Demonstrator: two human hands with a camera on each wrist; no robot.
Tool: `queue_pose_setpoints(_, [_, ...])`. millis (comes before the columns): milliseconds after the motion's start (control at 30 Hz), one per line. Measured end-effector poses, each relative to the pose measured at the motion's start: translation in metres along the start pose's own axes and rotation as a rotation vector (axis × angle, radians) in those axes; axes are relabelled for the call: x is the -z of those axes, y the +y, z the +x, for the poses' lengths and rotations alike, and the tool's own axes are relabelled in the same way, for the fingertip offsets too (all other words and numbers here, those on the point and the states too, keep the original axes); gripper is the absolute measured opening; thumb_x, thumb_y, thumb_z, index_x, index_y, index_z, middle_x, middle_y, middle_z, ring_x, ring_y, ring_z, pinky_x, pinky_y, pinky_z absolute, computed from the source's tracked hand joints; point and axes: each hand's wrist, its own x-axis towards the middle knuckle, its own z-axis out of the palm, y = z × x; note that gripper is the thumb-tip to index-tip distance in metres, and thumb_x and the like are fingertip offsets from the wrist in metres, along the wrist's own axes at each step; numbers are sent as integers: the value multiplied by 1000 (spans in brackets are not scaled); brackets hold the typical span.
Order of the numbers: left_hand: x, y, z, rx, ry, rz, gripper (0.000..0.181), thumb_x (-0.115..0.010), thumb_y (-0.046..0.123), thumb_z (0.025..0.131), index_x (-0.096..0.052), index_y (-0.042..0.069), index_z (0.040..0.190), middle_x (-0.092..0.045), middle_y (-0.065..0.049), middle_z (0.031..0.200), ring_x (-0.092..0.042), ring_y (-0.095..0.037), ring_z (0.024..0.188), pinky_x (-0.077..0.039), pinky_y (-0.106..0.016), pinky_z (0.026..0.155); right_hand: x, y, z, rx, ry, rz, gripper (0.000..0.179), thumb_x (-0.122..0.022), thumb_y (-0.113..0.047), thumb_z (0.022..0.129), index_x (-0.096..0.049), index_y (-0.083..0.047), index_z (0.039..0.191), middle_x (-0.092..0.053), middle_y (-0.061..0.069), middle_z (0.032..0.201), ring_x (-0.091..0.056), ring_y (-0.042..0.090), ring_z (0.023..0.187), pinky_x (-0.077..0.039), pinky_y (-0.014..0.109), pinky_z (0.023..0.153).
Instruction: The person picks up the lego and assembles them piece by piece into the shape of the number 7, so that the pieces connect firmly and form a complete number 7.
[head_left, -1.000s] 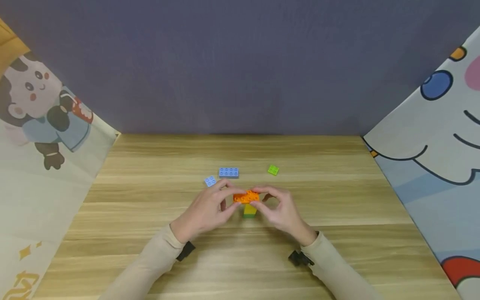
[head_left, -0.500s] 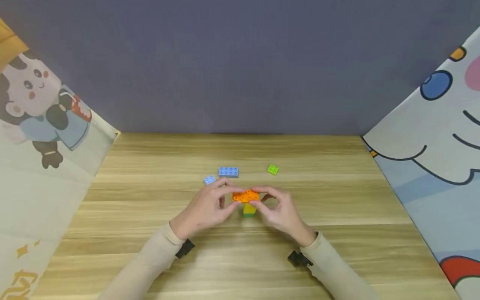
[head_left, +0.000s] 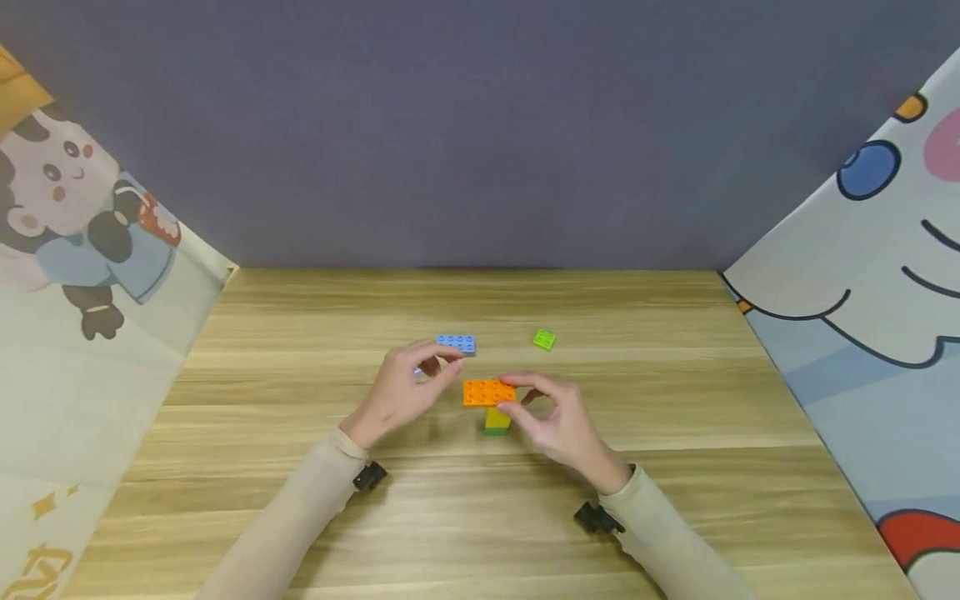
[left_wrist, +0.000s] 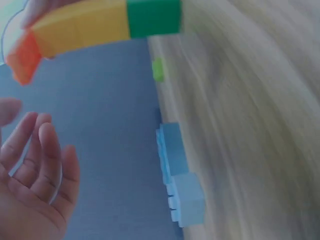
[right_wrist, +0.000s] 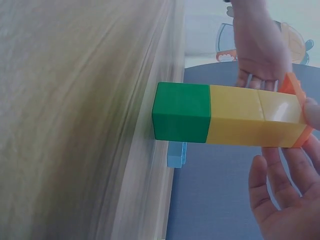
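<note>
Four pieces in one upright stack [head_left: 497, 419]: green block [right_wrist: 181, 112] at the base, two yellow blocks [right_wrist: 250, 117] above it, orange brick [head_left: 480, 392] across the top. Base on the wooden table [head_left: 637, 375]. The orange brick is wider than the column and overhangs on the stack's left side; its right part sits over the yellow.

Right hand [head_left: 558, 421], at the right of the stack: thumb and fingers pinch the orange brick by its right end. Reading: held there because that end bears on the column, so the pinch steadies the brick and offsets the overhang. The studs face up and stay bare between the fingers. Whether the brick is fully pressed home cannot be told; the joint is partly behind the fingers.

Left hand [head_left: 401, 387], left of the stack: holds nothing, thumb and fingers apart and loosely bent, a gap between them and the overhanging end.

No container seen; loose pieces lie directly on the table. Blue brick [head_left: 457, 341] beyond the stack and to its left; small light-blue brick [left_wrist: 190, 200] farther left of the stack, mostly masked by the left hand in the head view; lime piece [head_left: 544, 339] beyond the stack and to its right. Their spacing presumably leaves working room around the stack.
</note>
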Motion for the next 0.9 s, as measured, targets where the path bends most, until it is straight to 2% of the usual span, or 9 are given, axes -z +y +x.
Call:
queue_pose_setpoints(67, [-3,-5,4,22,-12,38,16,-73,18,101,-81,11,114,-80,0,105,-66,-9,80,-60,-26,74,1,0,0,-3,4,0,31,-84,0,89,-78,-4,118,-81,13,115,-75,20,93,-65,34,74])
queue_pose_setpoints(200, [-14,-12,11,50,-78,87,22,-72,20,102,-79,7,119,-80,-2,111,-66,-8,81,-60,-25,75,1,0,-2,-8,6,-3,30,-85,0,88,-78,-5,117,-81,12,115,-75,18,93,-65,35,74])
queue_pose_setpoints(367, [-25,-19,19,62,-129,143,24,-71,22,104,-79,9,122,-79,-2,111,-65,-8,80,-58,-25,73,1,-2,-3,-16,3,-4,30,-85,-2,88,-78,-4,117,-81,12,116,-75,16,92,-66,37,74])
queue_pose_setpoints(667, [-38,-32,40,81,-179,217,24,-69,23,105,-77,12,125,-79,-1,114,-67,-8,84,-59,-26,74,3,-1,-1,3,4,-5,32,-86,-1,88,-78,-6,118,-81,10,116,-74,16,93,-65,33,76])
queue_pose_setpoints(900, [-48,-37,57,53,-207,271,24,-69,22,105,-77,12,126,-78,-3,120,-64,-9,80,-56,-26,71,2,-2,-1,5,-7,4,31,-85,-2,88,-78,-4,118,-81,12,117,-75,18,92,-65,35,75])
